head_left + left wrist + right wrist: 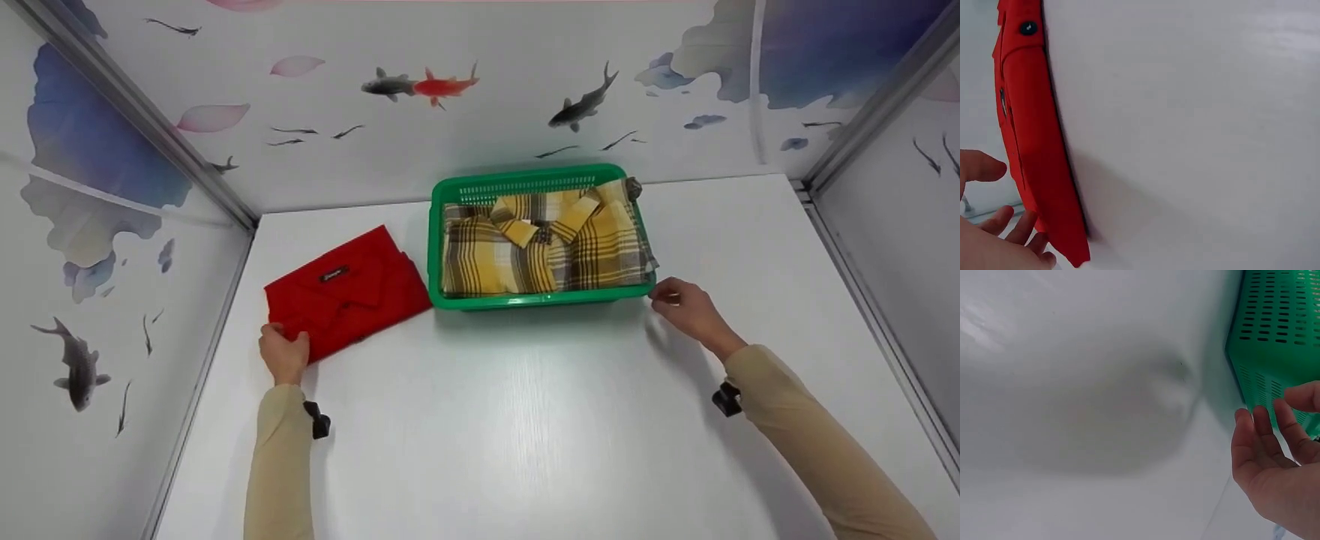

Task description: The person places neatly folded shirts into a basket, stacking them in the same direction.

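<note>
A folded red shirt (352, 292) with a dark collar label lies at the left of the white table. My left hand (285, 352) is at its lower left corner, fingertips touching the edge while the thumb stands apart, as the left wrist view shows. To the shirt's right stands a green plastic basket (525, 301) with slotted walls. Inside it lies a folded yellow, grey and white plaid shirt (495, 259), collar upward. My right hand (688, 309) is beside the basket's front right corner with fingers loosely bent and nothing seen held; its fingertips come right up to the corner.
The white table (517, 420) is bounded by a back wall (495, 127) and side walls printed with fish and petals. Metal frame rails (142, 112) run along the corners. Part of the plaid shirt hangs over the basket's right rim.
</note>
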A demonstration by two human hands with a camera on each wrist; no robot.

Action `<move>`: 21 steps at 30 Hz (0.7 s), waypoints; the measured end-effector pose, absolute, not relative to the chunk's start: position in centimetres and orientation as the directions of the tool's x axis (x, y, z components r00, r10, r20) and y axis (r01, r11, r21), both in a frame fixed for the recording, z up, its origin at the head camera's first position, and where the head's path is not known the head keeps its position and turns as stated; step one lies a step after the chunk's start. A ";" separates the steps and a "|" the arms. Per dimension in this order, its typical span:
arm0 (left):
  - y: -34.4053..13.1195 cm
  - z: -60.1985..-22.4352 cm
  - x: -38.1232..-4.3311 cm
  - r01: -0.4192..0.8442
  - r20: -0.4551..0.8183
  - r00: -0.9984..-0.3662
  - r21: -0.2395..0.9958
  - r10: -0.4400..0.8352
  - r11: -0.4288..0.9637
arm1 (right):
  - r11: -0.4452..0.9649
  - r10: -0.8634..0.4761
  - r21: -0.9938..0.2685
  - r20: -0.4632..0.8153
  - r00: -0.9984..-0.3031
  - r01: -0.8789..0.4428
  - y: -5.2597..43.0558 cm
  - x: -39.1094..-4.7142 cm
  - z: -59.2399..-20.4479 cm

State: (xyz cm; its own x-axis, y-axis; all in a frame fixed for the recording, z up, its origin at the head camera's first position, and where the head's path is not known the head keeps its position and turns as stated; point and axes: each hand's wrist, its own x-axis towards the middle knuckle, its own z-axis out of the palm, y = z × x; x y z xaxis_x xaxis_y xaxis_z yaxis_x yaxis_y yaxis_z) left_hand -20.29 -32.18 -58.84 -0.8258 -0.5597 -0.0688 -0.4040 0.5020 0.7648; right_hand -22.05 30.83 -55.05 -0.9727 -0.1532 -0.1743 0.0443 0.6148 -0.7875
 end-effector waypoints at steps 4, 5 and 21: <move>-33.3 -58.8 -19.6 -0.480 -0.133 -0.785 0.749 -0.605 0.458 | 0.607 -0.155 -0.793 -0.174 -0.973 0.045 30.8 -21.6 -55.3; -33.4 -58.8 -19.5 -0.495 -0.156 -0.780 0.745 -0.606 0.446 | 0.605 -0.154 -0.795 -0.175 -0.973 0.048 30.7 -21.6 -55.3; -32.6 -58.3 -20.1 -0.613 -0.508 -0.692 0.788 -0.513 0.047 | 0.550 -0.103 -0.833 -0.144 -0.984 0.064 30.1 -21.0 -56.4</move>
